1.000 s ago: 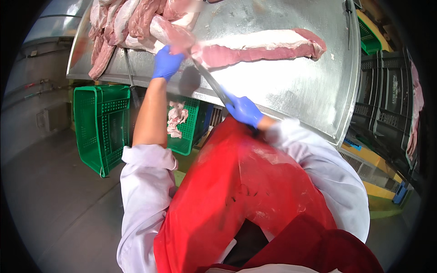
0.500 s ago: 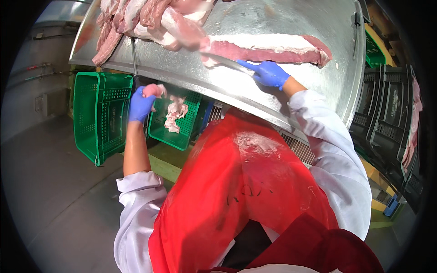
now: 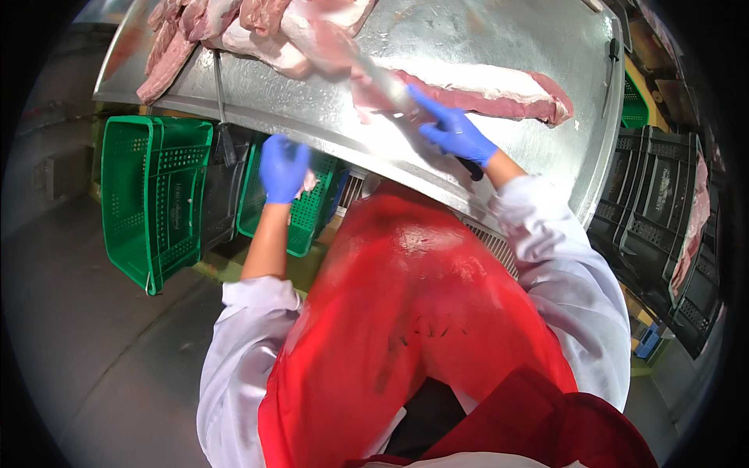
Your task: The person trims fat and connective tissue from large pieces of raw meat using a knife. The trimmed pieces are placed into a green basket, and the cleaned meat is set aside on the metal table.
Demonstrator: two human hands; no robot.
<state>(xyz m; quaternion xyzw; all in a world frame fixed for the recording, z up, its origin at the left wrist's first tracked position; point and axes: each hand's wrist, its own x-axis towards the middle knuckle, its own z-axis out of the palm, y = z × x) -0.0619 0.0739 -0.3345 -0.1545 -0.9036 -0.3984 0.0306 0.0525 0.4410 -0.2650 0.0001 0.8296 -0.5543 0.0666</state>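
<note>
My right hand (image 3: 456, 136), in a blue glove, is closed round a knife (image 3: 470, 168) with a dark handle. Its index finger lies stretched toward the blade, which is blurred and points to the far left over the steel table (image 3: 312, 117). A long strip of pork loin (image 3: 476, 90) with a white fat side lies just beyond this hand. My left hand (image 3: 283, 168), gloved the same, hangs at the table's near edge above a perforated green crate (image 3: 300, 230). Pale meat scraps (image 3: 309, 183) show beside it. Blur hides its fingers and whether they hold anything.
Several pieces of pork (image 3: 257, 39) are heaped at the table's far left. A thin metal rod with a dark handle (image 3: 225, 144) crosses the table edge. Another green crate (image 3: 129, 203) stands at left. Black crates (image 3: 647, 187) with meat are at right.
My left hand has moved right and nearer the table edge; the pink scrap that it held no longer shows in it. The right hand's knife has turned, its blade now pointing farther away.
</note>
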